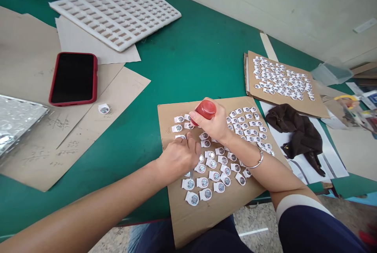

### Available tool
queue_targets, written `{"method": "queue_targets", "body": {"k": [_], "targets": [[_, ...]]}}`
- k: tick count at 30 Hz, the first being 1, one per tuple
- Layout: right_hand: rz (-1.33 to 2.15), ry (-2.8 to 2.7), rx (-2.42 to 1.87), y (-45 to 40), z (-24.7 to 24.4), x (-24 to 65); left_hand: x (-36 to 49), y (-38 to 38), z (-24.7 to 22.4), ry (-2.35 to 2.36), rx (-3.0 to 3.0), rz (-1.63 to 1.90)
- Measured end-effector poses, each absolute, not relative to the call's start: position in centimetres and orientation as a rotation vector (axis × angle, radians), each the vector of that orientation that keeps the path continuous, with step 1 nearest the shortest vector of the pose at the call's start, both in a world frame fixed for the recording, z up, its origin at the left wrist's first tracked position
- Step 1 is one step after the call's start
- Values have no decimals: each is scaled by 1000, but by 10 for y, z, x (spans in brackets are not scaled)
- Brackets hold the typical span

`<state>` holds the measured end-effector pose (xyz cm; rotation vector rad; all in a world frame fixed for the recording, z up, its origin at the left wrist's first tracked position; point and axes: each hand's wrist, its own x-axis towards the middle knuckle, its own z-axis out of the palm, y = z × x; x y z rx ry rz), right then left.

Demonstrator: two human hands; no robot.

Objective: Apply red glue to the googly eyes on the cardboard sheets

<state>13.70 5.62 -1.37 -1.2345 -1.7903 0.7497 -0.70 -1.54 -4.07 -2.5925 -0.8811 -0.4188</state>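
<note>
Head view: I've got both bare hands out over the cardboard sheet (196,225), close together near its left side, and here's how it stands.
Right hand: this one (217,125) is wrapped firmly around the red container (206,108), fingers and thumb closed on it, its rounded end facing up at me.
Left hand: just beside and nearer the body, this one (180,156) has its fingers curled downward over the white tabs (192,198); from my seat I cannot tell whether the fingertips pinch anything.
Tabs: rows and rows of them, each with a round, shiny centre, spread across the cardboard, several partly hidden by the hands and the right forearm.
Cardboard: flat on the green desk (212,64), its near end jutting out past the edge above the lap.
Bracelet: a thin silvery band (260,160) sits on the right forearm.
Right side: I see a second board (318,105), also covered in tabs, with a dark brown cloth (297,131) lying just nearer.
Left side: a red-cased phone (73,78) rests on brown paper (97,129), and near it lies one lone tab (104,108).
Far side: a white slotted tray (120,46) leans across some paper.
</note>
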Motion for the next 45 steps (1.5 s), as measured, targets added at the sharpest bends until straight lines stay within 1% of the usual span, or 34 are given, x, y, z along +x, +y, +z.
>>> {"method": "queue_targets", "body": {"k": [6,21,26,45], "targets": [[675,-1802,-1221,57,-13,137,-7,-15,-43,-881,-2591,-464],[669,-1800,-1215,57,-13,137,-7,-16,-43,-978,-2722,-480],[708,-1780,-1232,57,-14,138,-7,-15,-41,-893,-2635,-409],[695,-1773,-1184,58,-15,137,-7,-15,-43,-870,-2544,-410]]}}
